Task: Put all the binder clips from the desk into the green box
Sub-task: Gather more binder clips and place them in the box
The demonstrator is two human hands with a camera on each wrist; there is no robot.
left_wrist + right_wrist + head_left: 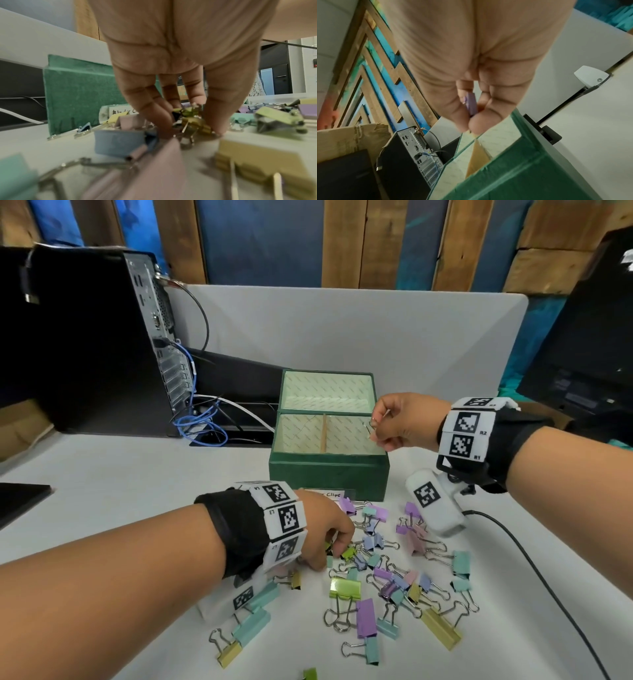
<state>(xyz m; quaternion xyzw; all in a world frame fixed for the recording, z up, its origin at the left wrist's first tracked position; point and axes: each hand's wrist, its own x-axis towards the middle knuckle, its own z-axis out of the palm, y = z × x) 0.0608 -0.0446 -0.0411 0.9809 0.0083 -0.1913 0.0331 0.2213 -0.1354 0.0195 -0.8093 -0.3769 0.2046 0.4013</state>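
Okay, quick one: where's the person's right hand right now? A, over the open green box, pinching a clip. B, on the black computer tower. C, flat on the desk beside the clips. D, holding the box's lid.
A: the right hand is above the right edge of the green box, pinching a purple binder clip between thumb and fingers.

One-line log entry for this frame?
left hand: pinching yellow-green binder clip in pile | right hand: holding purple binder clip over green box | box: no clips visible
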